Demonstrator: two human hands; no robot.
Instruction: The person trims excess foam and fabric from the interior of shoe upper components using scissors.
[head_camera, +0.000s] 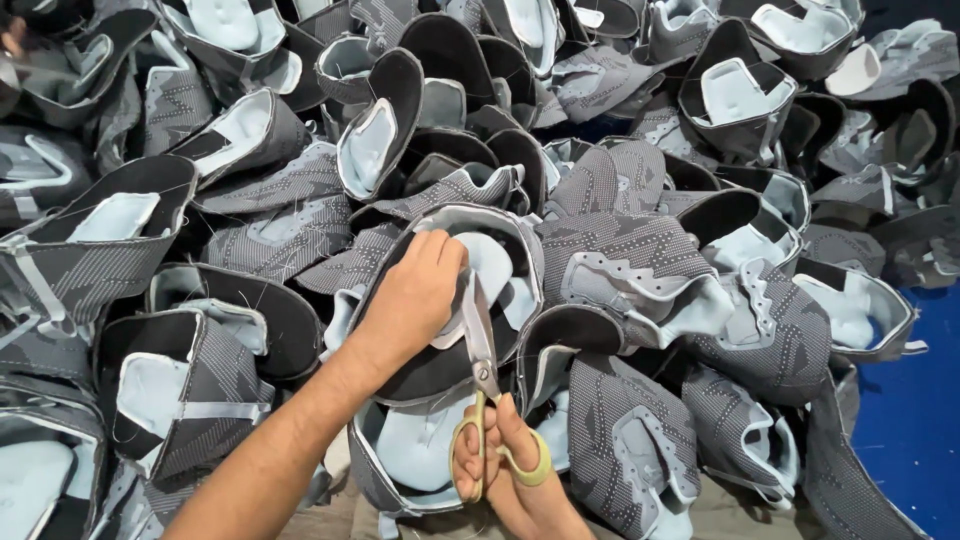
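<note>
Scissors (482, 350) with yellow handles, gripped in your right hand (505, 465), point into the grey shoe upper (455, 300) that your left hand (415, 300) grasps by its rim atop the heap of uppers (640, 250).

Grey patterned shoe uppers (640, 260) with pale blue linings, yellow-handled scissors (487, 400), blue floor (910, 400)

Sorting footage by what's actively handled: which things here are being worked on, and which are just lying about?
In hand:
left hand gripping a grey shoe upper
right hand holding yellow-handled scissors

Lying about:
pile of grey uppers
blue surface
</note>
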